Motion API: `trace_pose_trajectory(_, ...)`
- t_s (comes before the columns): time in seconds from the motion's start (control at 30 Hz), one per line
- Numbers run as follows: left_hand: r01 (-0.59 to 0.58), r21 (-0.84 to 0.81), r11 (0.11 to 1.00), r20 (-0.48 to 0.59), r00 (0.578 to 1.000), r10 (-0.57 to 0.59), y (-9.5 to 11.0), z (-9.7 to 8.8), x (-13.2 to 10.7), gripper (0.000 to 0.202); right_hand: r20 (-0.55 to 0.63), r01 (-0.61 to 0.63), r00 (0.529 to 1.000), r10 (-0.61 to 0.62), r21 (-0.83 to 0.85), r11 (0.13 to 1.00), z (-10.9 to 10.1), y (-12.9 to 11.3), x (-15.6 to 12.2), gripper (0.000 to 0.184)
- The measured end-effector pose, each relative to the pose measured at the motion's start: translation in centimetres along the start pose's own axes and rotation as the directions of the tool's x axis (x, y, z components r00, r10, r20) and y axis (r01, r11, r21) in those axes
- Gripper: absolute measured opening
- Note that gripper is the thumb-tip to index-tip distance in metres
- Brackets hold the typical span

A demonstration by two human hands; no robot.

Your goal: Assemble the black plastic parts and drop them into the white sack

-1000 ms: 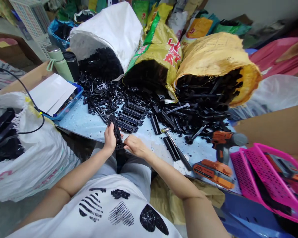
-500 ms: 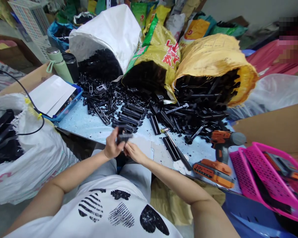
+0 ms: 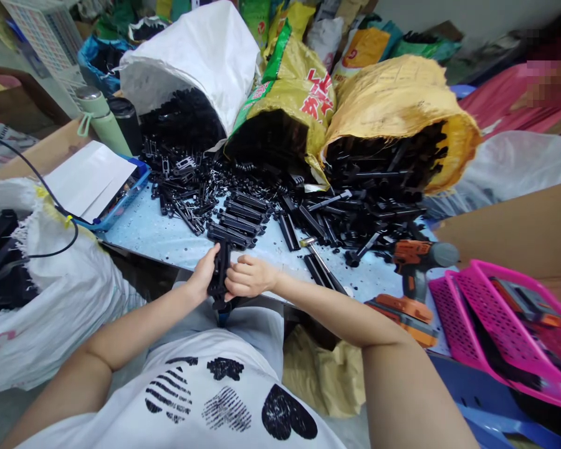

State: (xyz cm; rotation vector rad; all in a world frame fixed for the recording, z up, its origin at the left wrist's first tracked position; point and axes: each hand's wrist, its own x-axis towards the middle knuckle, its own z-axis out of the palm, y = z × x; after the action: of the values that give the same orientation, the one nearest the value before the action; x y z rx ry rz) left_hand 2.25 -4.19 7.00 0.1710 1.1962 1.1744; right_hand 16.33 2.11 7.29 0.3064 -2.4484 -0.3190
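Note:
A long black plastic part (image 3: 220,273) is held upright over my lap, at the near edge of the table. My left hand (image 3: 204,272) is closed around its left side. My right hand (image 3: 249,276) has its fingers curled against the right side; whether a small piece is in them is hidden. Just beyond lies a row of similar black parts (image 3: 238,221), side by side. Heaps of small black pieces (image 3: 182,181) spread behind them. A hammer (image 3: 320,259) lies to the right, beside black bars (image 3: 315,269).
Three sacks, a white one (image 3: 191,62), a gold one (image 3: 290,100) and a yellow one (image 3: 397,93), spill black parts at the back. An orange cordless drill (image 3: 409,287) stands right, by pink baskets (image 3: 509,324). At left are a blue tray (image 3: 121,206) and a green bottle (image 3: 100,118).
The black part has turned from roughly sideways to lengthwise, pointing away from me. My right hand has shifted up along its right side, fingers now curled. The view has moved slightly.

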Motion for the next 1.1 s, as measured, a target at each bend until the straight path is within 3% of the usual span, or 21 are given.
trace_pose_trajectory(0.07, -0.254, 0.047, 0.966, -0.085, 0.962, 0.258, 0.5, -0.1, -0.6, 0.047, 0.022, -0.26, 0.966, 0.259, 0.053, 0.964, 0.5, -0.8, 0.4, 0.041)
trace_pose_trajectory(0.13, -0.517, 0.133, 0.846, -0.116, 0.839, 0.531, 0.9, -0.2, -1.1, 0.051, 0.061, -0.436, 0.9, 0.432, 0.1, 0.894, 1.2, -1.9, 0.5, 0.046)
trace_pose_trajectory(0.2, -0.67, 0.184, 0.719, -0.08, 0.718, 0.691, 1.1, -0.4, -1.3, 0.053, 0.065, -0.485, 0.875, 0.48, 0.129, 0.865, 1.8, -2.8, 0.5, 0.049)
trace_pose_trajectory(0.23, -0.698, 0.199, 0.688, -0.055, 0.693, 0.719, 1.0, -0.5, -1.2, 0.054, 0.062, -0.485, 0.875, 0.481, 0.13, 0.865, 1.9, -3.1, 0.4, 0.049)
trace_pose_trajectory(0.3, -0.694, 0.235, 0.681, -0.021, 0.697, 0.717, 0.2, -1.0, -0.4, 0.056, 0.084, -0.459, 0.888, 0.452, 0.103, 0.882, 1.8, -3.1, 0.0, 0.049)
trace_pose_trajectory(0.4, -0.631, 0.322, 0.706, -0.037, 0.736, 0.676, -1.8, -2.4, 1.5, 0.052, 0.252, -0.375, 0.9, 0.356, 0.033, 0.926, 0.8, -1.9, -1.4, 0.043)
trace_pose_trajectory(0.5, -0.526, 0.522, 0.671, 0.015, 0.792, 0.61, -3.6, -4.5, 2.6, 0.047, 0.456, -0.293, 0.85, 0.262, -0.004, 0.956, -0.5, -0.3, -3.5, 0.036)
trace_pose_trajectory(0.53, -0.499, 0.636, 0.589, 0.058, 0.792, 0.608, -3.8, -5.0, 2.7, 0.045, 0.511, -0.277, 0.825, 0.242, -0.009, 0.961, -0.8, 0.1, -4.3, 0.033)
trace_pose_trajectory(0.57, -0.484, 0.747, 0.455, 0.106, 0.763, 0.637, -3.7, -5.3, 2.7, 0.043, 0.558, -0.272, 0.796, 0.234, -0.016, 0.962, -0.9, 0.4, -4.9, 0.031)
trace_pose_trajectory(0.63, -0.468, 0.879, 0.096, 0.255, 0.629, 0.734, -2.7, -5.2, 2.9, 0.034, 0.621, -0.304, 0.737, 0.267, -0.049, 0.952, -0.9, 0.4, -5.8, 0.03)
trace_pose_trajectory(0.7, -0.474, 0.843, -0.254, 0.493, 0.493, 0.716, -0.9, -3.9, 3.8, 0.026, 0.633, -0.375, 0.686, 0.358, -0.114, 0.92, -0.3, -0.3, -5.8, 0.034)
trace_pose_trajectory(0.73, -0.498, 0.772, -0.394, 0.623, 0.473, 0.623, 0.1, -2.9, 4.7, 0.022, 0.621, -0.414, 0.669, 0.408, -0.145, 0.899, 0.0, -0.9, -5.6, 0.036)
trace_pose_trajectory(0.77, -0.523, 0.683, -0.51, 0.73, 0.486, 0.481, 1.1, -1.9, 5.7, 0.019, 0.604, -0.444, 0.66, 0.446, -0.165, 0.881, 0.5, -1.5, -5.2, 0.037)
trace_pose_trajectory(0.83, -0.535, 0.558, -0.635, 0.794, 0.567, 0.22, 2.7, -0.1, 8.0, 0.019, 0.574, -0.481, 0.659, 0.487, -0.177, 0.859, 1.5, -3.0, -4.4, 0.034)
trace_pose_trajectory(0.9, -0.565, 0.499, -0.657, 0.775, 0.63, 0.046, 3.9, 1.0, 9.9, 0.026, 0.545, -0.504, 0.663, 0.514, -0.183, 0.844, 2.7, -4.3, -3.8, 0.031)
trace_pose_trajectory(0.93, -0.592, 0.491, -0.64, 0.771, 0.637, 0.003, 4.4, 1.2, 10.5, 0.03, 0.529, -0.52, 0.661, 0.533, -0.19, 0.833, 3.3, -4.7, -3.7, 0.031)
trace_pose_trajectory(1.0, -0.645, 0.492, -0.585, 0.795, 0.607, 0.0, 5.6, 1.4, 10.7, 0.033, 0.49, -0.571, 0.641, 0.59, -0.21, 0.794, 4.4, -4.8, -3.7, 0.031)
trace_pose_trajectory(1.1, -0.662, 0.527, -0.533, 0.829, 0.538, 0.152, 7.2, 1.3, 8.9, 0.036, 0.419, -0.673, 0.598, 0.683, -0.2, 0.712, 5.5, -3.9, -4.0, 0.031)
